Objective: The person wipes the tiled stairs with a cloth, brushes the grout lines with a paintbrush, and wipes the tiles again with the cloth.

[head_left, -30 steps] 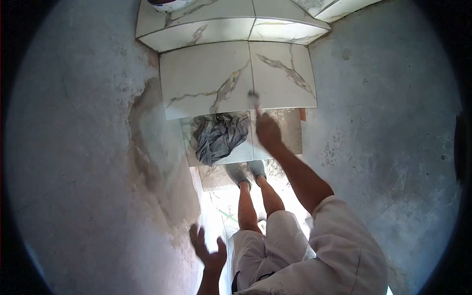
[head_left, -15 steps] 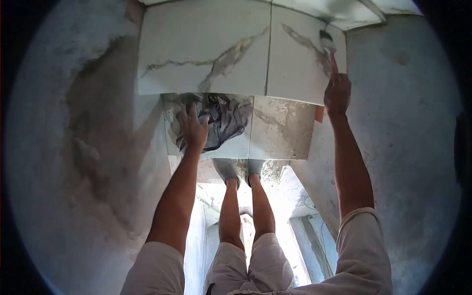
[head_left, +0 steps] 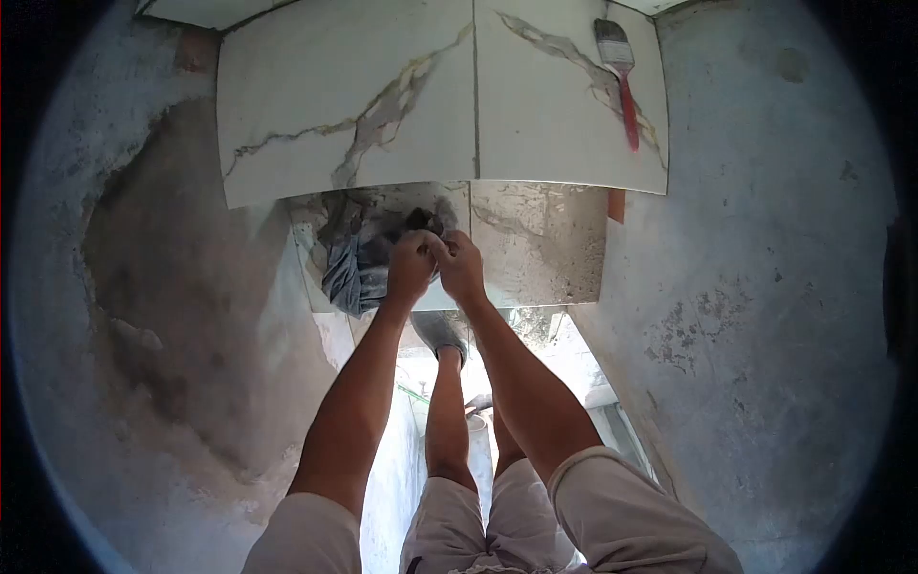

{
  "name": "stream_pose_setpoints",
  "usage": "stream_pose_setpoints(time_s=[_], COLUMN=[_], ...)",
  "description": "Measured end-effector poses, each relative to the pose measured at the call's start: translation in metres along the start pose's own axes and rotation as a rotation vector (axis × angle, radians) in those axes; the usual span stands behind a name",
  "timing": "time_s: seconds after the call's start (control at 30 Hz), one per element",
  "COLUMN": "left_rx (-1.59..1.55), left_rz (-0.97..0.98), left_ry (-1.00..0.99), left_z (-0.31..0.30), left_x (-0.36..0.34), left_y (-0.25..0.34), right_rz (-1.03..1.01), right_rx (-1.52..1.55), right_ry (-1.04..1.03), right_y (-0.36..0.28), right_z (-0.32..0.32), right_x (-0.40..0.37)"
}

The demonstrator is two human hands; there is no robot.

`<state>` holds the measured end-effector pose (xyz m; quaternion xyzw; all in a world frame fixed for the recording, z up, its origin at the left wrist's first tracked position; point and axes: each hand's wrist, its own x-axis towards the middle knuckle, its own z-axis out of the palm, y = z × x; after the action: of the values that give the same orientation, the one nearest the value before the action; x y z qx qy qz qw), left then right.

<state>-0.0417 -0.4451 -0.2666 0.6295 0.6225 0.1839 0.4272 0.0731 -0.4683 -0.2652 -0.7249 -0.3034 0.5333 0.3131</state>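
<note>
My left hand (head_left: 411, 268) and my right hand (head_left: 461, 270) are side by side over the lower step, thumbs nearly touching, fingers closed on a crumpled dark grey cloth (head_left: 352, 270). Part of the cloth hangs to the left of my left hand over the lower tile (head_left: 550, 249). Just beyond my fingers its dark part is blurred, and the fingertips are partly hidden. A paintbrush (head_left: 617, 72) with a red handle and dark bristles lies on the upper tile at the right, bristles pointing away from me.
Two white marbled tiles (head_left: 421, 124) with a dark joint (head_left: 475, 86) form the upper step. Rough plaster walls (head_left: 765, 316) stand on both sides, the left one with a large brown patch (head_left: 182, 277). A grey shoe (head_left: 438, 332) is on the step below.
My right hand has let go of the paintbrush, leaving it on the upper tile, and has come down and left to the cloth. My left hand has moved slightly right, gathering the cloth.
</note>
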Motion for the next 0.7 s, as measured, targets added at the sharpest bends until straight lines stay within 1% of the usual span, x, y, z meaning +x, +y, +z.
stream_pose_setpoints(time_s=[0.03,0.07,0.1,0.13,0.17,0.23,0.27,0.3,0.37,0.4,0.43,0.47,0.5,0.53,0.57,0.6,0.63,0.7], left_rx=[-0.076,-0.075,-0.388,-0.703,-0.710,-0.412,-0.241,-0.242,-0.652,-0.768,-0.769,-0.744,-0.719,-0.653,-0.654,-0.315,0.036,0.212], left_rz=[-0.095,-0.092,-0.172,-0.246,-0.235,-0.157,0.044,0.044,0.013,-0.095,-0.093,-0.161,-0.233,-0.266,-0.270,-0.007,0.254,0.241], left_ry=[-0.051,-0.049,-0.178,-0.308,-0.304,-0.111,-0.003,-0.002,-0.061,-0.182,-0.179,-0.145,-0.110,-0.056,-0.057,0.204,0.451,0.595], left_z=[-0.010,-0.022,-0.037,-0.049,-0.057,-0.074,-0.075,-0.068,-0.047,-0.043,-0.041,-0.040,-0.038,-0.041,-0.044,-0.049,-0.055,-0.080], left_x=[-0.011,-0.024,-0.036,-0.041,-0.043,-0.048,-0.041,-0.032,-0.006,0.005,0.016,0.026,0.031,0.035,0.039,0.044,0.050,0.072], left_y=[0.013,0.026,0.041,0.055,0.070,0.091,0.096,0.098,0.102,0.104,0.104,0.103,0.102,0.111,0.111,0.110,0.107,0.093], right_rz=[-0.042,-0.015,0.008,-0.046,-0.100,-0.086,-0.131,-0.158,-0.181,-0.186,-0.218,-0.247,-0.244,-0.345,-0.444,-0.508,-0.504,-0.580], right_rx=[0.128,0.149,0.166,0.114,0.061,0.120,0.083,0.032,0.067,0.064,-0.018,-0.099,-0.100,-0.180,-0.260,-0.343,-0.347,-0.584], right_ry=[0.007,-0.038,-0.082,-0.070,-0.057,-0.101,-0.118,-0.094,-0.041,-0.040,0.000,0.039,0.036,0.174,0.314,0.390,0.390,0.412], right_y=[0.008,-0.004,-0.025,-0.043,-0.055,-0.059,-0.067,-0.074,-0.100,-0.108,-0.113,-0.117,-0.121,-0.125,-0.128,-0.132,-0.131,-0.128], right_z=[0.002,-0.012,-0.036,-0.055,-0.071,-0.093,-0.100,-0.105,-0.098,-0.095,-0.091,-0.088,-0.086,-0.084,-0.083,-0.080,-0.076,-0.067], right_x=[-0.006,-0.021,-0.039,-0.058,-0.070,-0.077,-0.073,-0.064,-0.042,-0.033,-0.025,-0.017,-0.010,-0.003,0.006,0.016,0.025,0.036])
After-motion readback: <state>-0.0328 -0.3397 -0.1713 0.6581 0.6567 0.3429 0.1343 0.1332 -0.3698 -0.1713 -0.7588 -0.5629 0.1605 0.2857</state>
